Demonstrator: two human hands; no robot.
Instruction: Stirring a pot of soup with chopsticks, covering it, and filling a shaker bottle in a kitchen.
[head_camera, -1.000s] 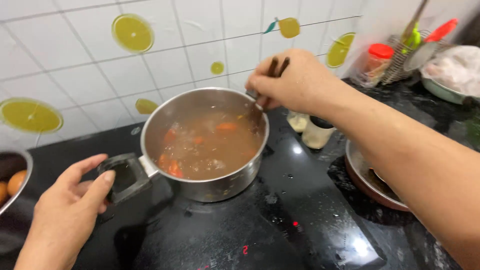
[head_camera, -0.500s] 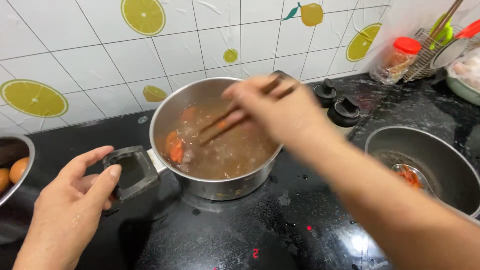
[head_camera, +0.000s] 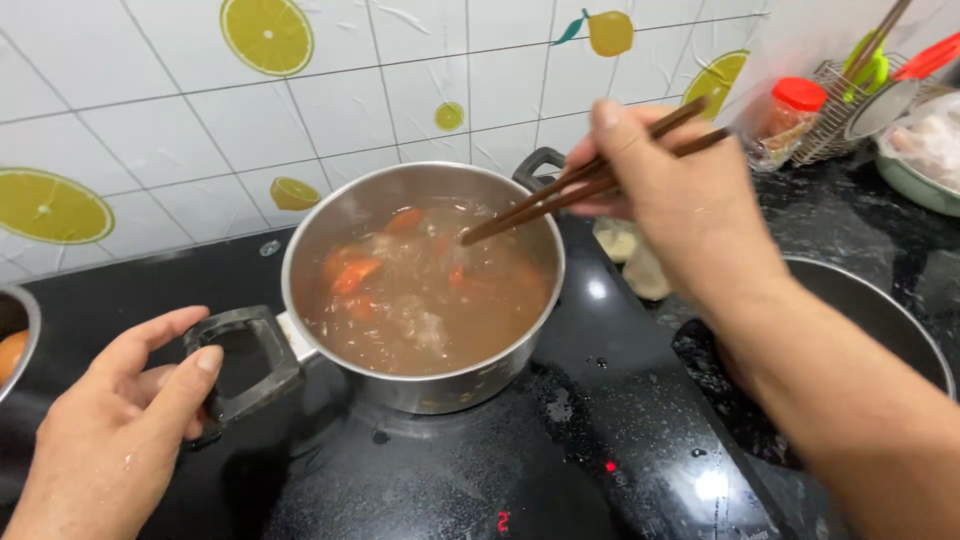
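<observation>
A steel pot (head_camera: 330, 215) stands on the black glass cooktop (head_camera: 480, 470), filled with brownish soup (head_camera: 420, 300) and orange carrot pieces. My left hand (head_camera: 120, 420) curls around the pot's black near handle (head_camera: 245, 365). My right hand (head_camera: 680, 200) hovers over the pot's right rim and grips a pair of dark wooden chopsticks (head_camera: 560, 195). Their tips dip into the soup near the centre.
A second dark pan (head_camera: 900, 330) sits on the right under my forearm. A red-lidded jar (head_camera: 785, 120), a wire rack with utensils (head_camera: 860, 90) and a bowl of pale food (head_camera: 925, 150) stand at the back right. A metal bowl (head_camera: 15, 335) sits at the left edge.
My right hand has swung from the pot's back rim to its right side, and the chopsticks now reach into the soup from the right. The left hand stays at the handle.
</observation>
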